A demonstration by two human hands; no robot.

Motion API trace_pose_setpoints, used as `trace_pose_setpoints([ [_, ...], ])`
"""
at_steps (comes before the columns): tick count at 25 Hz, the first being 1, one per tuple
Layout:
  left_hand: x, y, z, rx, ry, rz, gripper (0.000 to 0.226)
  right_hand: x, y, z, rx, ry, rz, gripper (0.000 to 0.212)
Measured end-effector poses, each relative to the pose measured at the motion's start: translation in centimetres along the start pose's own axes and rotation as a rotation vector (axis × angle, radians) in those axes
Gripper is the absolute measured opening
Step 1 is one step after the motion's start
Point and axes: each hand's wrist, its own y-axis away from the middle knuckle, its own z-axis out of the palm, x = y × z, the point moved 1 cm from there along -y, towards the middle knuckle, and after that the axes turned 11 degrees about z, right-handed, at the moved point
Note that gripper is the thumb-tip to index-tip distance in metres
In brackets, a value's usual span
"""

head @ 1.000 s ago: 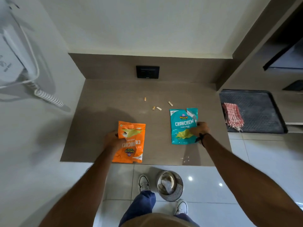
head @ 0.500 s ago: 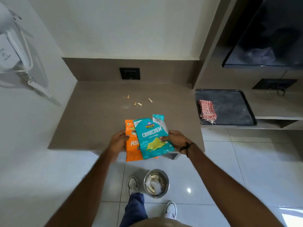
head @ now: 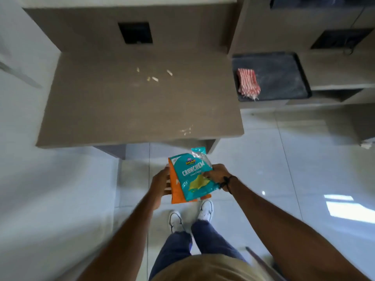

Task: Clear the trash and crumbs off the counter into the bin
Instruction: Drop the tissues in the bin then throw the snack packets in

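Observation:
Two empty snack packets are stacked in front of me, below the counter's front edge and over the floor. The teal packet point(head: 192, 175) lies on top of the orange packet point(head: 175, 188). My left hand point(head: 161, 182) grips the orange packet's left side, and my right hand point(head: 218, 176) pinches the teal packet's right side. Several pale crumbs point(head: 155, 78) lie toward the back of the brown counter point(head: 101, 110), and a few small specks point(head: 186, 130) sit near its front right edge. The bin is hidden behind the packets and hands.
A dark tray point(head: 284, 78) on a lower shelf to the right holds a red-striped cloth point(head: 248, 83). A black wall socket point(head: 135, 33) sits in the backsplash. My legs and white shoes point(head: 191, 217) stand on the glossy tiled floor.
Both hands lifted the packets off the counter, brought them together with the teal one on top, and carried them down past the counter edge over the floor. The bin is no longer visible.

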Motion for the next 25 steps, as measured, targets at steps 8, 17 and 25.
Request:
trace_pose_setpoints([
  [8, -16.2, -17.5, 3.4, -0.033, -0.646, -0.067, 0.046, 8.6, -20.3, 8.4, 0.195, 0.267, 0.133, 0.04],
  [17, -23.3, -25.5, 2.2, -0.075, -0.694, -0.135, 0.05, 12.6, -30.1, 10.7, 0.275, 0.087, 0.168, 0.053],
  [25, -6.5, -6.6, 1.7, -0.146, -1.009, 0.35, 0.031, 3.5, -5.6, 6.7, 0.347, 0.273, -0.213, 0.032],
])
